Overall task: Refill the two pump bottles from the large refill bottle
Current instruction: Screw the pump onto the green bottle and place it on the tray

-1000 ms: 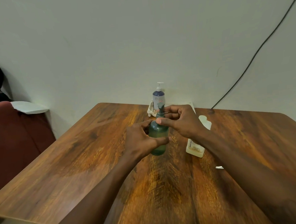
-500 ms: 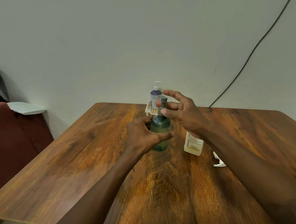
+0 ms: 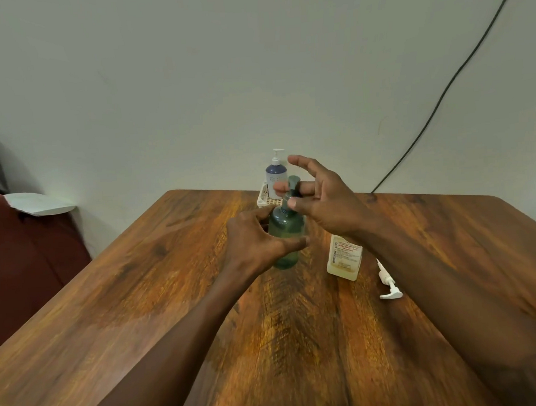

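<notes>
Green pump bottle (image 3: pixel 285 230) upright mid-bench (image 3: pixel 140 289), left grip (image 3: pixel 256 241) clasped round its body; right grip (image 3: pixel 323 202) pinching its pump top (image 3: pixel 293 182), other fingers splayed; cream labelled bottle (image 3: pixel 344 261) just right, loose white pump (image 3: pixel 387 281) beside it; blue pump bottle (image 3: pixel 276 175) in white basket (image 3: pixel 264 198) at far edge

Labelled bottle (image 3: pixel 342 261) right of near pump bottle (image 3: pixel 285 230), loose pump (image 3: pixel 387 281) farther right, far pump bottle (image 3: pixel 276 174) in basket (image 3: pixel 262 198) behind.

Open tabletop (image 3: pixel 125 305) left and near; blocked rightward by square bottle (image 3: pixel 342 261) and loose pump (image 3: pixel 387 281) (lying flat), behind by basket (image 3: pixel 264 198).
</notes>
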`<control>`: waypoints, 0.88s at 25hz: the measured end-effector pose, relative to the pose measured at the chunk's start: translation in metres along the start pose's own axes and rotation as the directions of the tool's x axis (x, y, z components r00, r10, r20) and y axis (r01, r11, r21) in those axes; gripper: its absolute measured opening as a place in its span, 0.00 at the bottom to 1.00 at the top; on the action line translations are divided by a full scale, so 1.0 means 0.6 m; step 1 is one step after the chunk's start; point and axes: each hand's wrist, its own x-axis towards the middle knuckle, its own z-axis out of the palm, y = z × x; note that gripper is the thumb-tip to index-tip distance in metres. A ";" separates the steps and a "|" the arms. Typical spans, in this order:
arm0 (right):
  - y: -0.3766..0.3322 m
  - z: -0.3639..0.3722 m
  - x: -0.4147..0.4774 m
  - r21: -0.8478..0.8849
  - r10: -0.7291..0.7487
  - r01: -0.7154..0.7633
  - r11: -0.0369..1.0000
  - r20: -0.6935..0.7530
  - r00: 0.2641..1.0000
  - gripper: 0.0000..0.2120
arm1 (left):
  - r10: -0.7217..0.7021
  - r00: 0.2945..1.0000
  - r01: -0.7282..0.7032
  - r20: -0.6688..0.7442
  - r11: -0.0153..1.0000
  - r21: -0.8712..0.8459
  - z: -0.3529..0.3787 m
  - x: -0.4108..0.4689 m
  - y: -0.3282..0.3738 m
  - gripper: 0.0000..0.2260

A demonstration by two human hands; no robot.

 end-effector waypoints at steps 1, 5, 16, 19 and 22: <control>-0.001 -0.002 0.000 -0.089 -0.027 0.020 0.996 -0.069 0.997 0.38 | 0.009 1.000 -0.009 0.000 1.000 0.004 0.002 0.000 0.000 0.30; -0.006 0.008 -0.005 -0.392 -0.114 -0.033 0.919 -0.345 0.932 0.35 | 0.013 1.000 -0.013 -0.013 0.999 0.044 0.017 0.001 0.004 0.33; -0.003 0.003 -0.005 -0.340 -0.124 0.027 0.940 -0.269 0.955 0.30 | -0.030 0.999 0.031 -0.044 0.999 0.017 0.021 0.000 0.010 0.30; -0.001 0.023 -0.009 -0.381 -0.140 -0.023 0.924 -0.396 0.908 0.29 | -0.036 0.998 0.037 -0.061 0.999 0.023 0.024 -0.001 0.006 0.30; 0.000 0.042 -0.006 -0.458 -0.186 -0.065 0.887 -0.482 0.856 0.27 | -0.027 0.993 0.029 -0.112 1.000 0.012 0.033 -0.011 0.007 0.31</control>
